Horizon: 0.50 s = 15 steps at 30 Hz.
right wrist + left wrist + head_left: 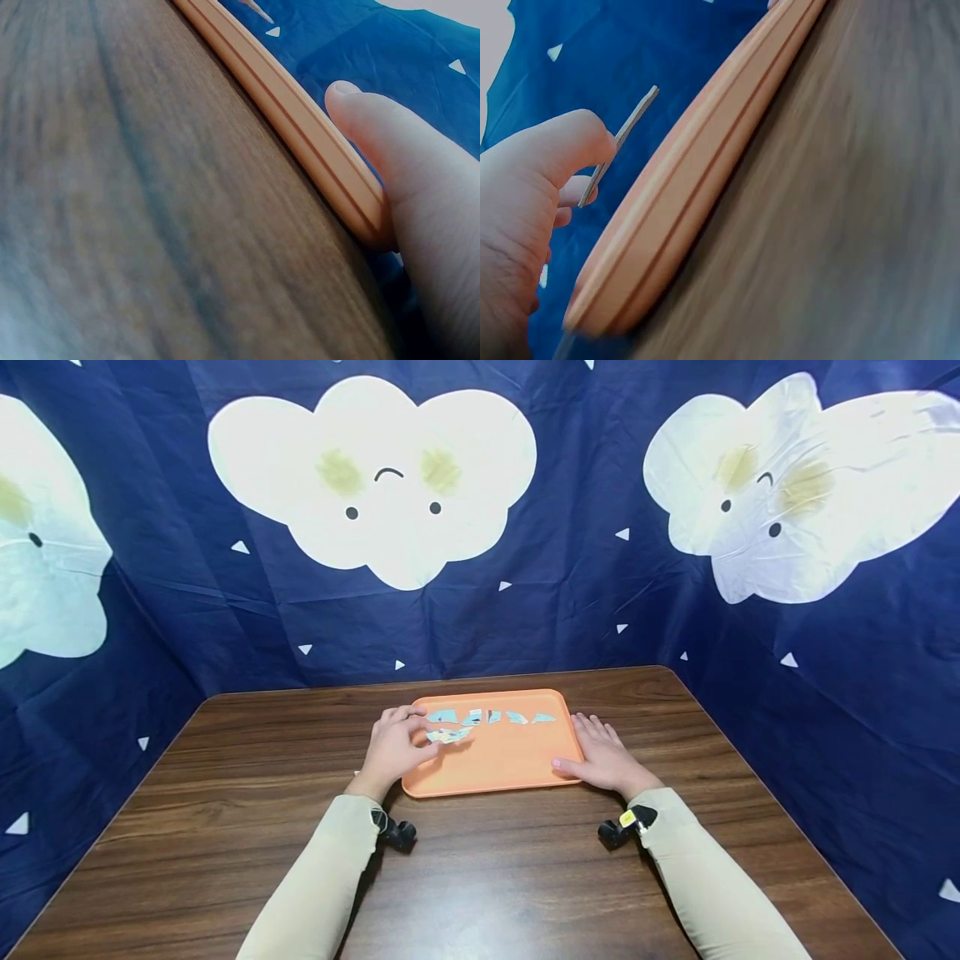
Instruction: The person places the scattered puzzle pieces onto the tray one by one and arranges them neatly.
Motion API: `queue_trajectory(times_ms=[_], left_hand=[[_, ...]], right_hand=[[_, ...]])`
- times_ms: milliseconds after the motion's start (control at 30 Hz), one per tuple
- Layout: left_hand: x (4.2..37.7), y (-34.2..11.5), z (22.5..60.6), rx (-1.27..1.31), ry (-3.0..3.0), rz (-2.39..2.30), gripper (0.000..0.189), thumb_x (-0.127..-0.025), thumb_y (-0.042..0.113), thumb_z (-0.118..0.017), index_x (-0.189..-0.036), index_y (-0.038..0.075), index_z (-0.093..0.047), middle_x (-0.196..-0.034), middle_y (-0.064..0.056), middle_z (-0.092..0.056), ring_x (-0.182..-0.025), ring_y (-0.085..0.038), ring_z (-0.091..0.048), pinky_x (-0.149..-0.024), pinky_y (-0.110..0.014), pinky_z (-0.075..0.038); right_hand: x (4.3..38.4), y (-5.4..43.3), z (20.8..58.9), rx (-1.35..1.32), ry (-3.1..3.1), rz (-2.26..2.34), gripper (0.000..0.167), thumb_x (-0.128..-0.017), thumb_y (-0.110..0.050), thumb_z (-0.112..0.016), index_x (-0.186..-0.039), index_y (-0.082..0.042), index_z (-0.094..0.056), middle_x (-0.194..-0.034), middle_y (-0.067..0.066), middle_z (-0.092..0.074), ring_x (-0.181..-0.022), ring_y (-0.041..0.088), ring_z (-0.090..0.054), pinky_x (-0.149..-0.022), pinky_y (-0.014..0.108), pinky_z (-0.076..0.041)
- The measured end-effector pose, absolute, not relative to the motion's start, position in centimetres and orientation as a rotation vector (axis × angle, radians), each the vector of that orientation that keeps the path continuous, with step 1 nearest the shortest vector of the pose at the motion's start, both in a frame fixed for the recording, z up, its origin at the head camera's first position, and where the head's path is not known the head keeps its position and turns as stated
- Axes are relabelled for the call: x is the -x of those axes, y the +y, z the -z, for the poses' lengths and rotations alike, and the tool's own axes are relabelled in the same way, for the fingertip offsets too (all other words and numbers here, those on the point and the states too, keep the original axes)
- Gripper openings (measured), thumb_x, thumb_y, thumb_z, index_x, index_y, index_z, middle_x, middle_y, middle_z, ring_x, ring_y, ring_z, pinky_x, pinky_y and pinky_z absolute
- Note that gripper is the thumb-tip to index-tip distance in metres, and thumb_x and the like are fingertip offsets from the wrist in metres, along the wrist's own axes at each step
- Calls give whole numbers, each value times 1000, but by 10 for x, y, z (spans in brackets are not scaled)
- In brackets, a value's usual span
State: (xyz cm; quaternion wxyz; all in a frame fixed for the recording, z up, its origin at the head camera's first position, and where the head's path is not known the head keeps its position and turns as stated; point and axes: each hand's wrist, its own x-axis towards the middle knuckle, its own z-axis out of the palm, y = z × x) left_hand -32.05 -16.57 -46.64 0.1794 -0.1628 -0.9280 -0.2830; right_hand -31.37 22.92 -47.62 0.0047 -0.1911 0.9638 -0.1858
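Observation:
My left hand (393, 747) is over the left side of an orange tray (517, 762). Between its thumb and fingers it pinches a flat, light-blue printed puzzle piece (448, 737), raised above the tray. Edge-on in the left wrist view, that piece looks thin and stiff. Behind it, several irregular pieces lie in a row, from a wider one (442, 716) at the left to a pointed one (543, 718) at the right. My right hand (606, 762) rests against the tray's right edge, fingers extended outside it and thumb (367, 112) over the rim.
The tray lies on a brown wood-grain table (495, 877), near its back edge. A dark blue cloth (577, 610) printed with white clouds and triangles stands behind and at both sides. A small black camera (397, 833) is strapped to each wrist.

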Motion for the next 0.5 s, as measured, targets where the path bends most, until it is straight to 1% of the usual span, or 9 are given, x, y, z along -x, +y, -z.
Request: queue_trajectory(times_ms=[167,400,500], left_hand=[[322,-145,465,480,-2621,766,31,-77,39,-81,-97,17,-76,-130,-3,-62,-122,-33,-46,-104,-56,-30],[324,-118,464,475,-2639,688,29,-77,43,-80,-93,20,-76,-129,-1,-62,-125,-31,-47,-104,-55,-32],[324,-108,463,467,-2669,663,29,-77,44,-79,-95,20,-76,-130,0,-61,-124,-31,-47,-105,-53,-33]], right_hand=[[315,229,477,595,3017,571,108,-91,-72,-52,-159,4,-15,-165,24,-17,-153,43,-10,-121,59,-7],[315,229,476,595,3018,577,108,-90,-71,-53,-159,4,-16,-165,24,-18,-153,43,-11,-121,59,-7],[315,230,477,593,3018,582,109,-90,-71,-53,-159,4,-16,-165,24,-18,-153,43,-11,-121,59,-7]])
